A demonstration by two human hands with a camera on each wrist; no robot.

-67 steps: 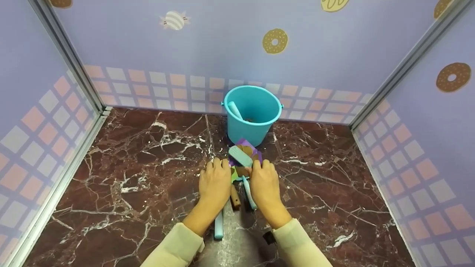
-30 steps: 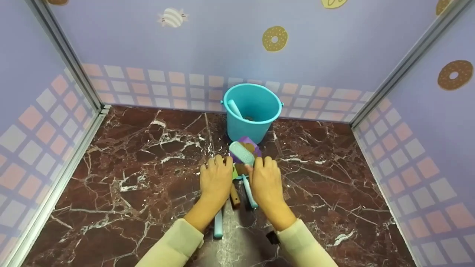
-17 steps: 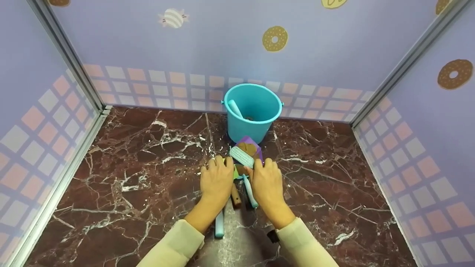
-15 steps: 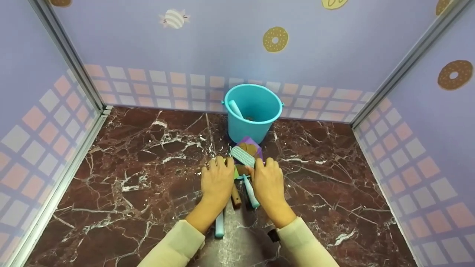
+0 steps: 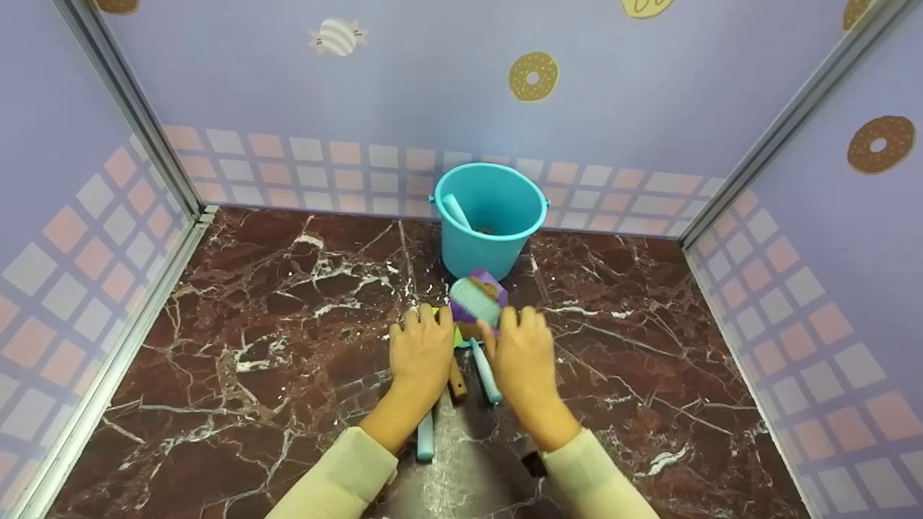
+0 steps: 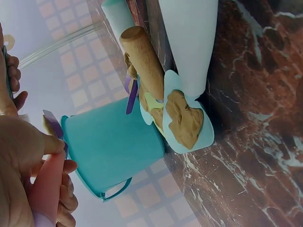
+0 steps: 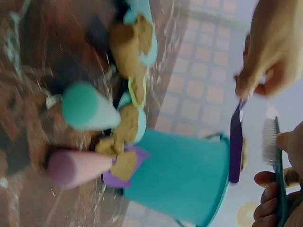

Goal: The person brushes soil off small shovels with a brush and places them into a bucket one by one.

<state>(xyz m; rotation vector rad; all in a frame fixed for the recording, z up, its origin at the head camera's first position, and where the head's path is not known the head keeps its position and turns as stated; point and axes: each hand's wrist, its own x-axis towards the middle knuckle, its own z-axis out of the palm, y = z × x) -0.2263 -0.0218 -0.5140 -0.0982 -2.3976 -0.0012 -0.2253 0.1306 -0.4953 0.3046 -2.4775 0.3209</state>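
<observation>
My left hand (image 5: 422, 349) grips the pink handle of a small toy shovel (image 6: 56, 124). The purple blade stands edge-on in both wrist views, with some brown stuff (image 7: 244, 153) on one side. My right hand (image 5: 525, 353) holds a teal brush (image 5: 476, 299) by its handle, its pale bristles (image 7: 270, 142) close to the blade in the right wrist view. Both tools are in the air before a turquoise bucket (image 5: 479, 252). Under them lie several shovels with brown clumps, among them a light blue one (image 6: 201, 137) and a purple one (image 7: 113, 179).
A pale blue handle (image 5: 456, 210) leans inside the bucket, over some brown stuff at its bottom. A brown handle (image 5: 457, 382) and light blue handles (image 5: 425, 436) lie between and under my arms. White crumbs speckle the marbled floor (image 5: 303, 339). Patterned walls (image 5: 288, 86) enclose three sides.
The brush has shifted slightly right and turned, and now looks blurred with motion. My right hand has moved a little to the right. My left hand stays in nearly the same place.
</observation>
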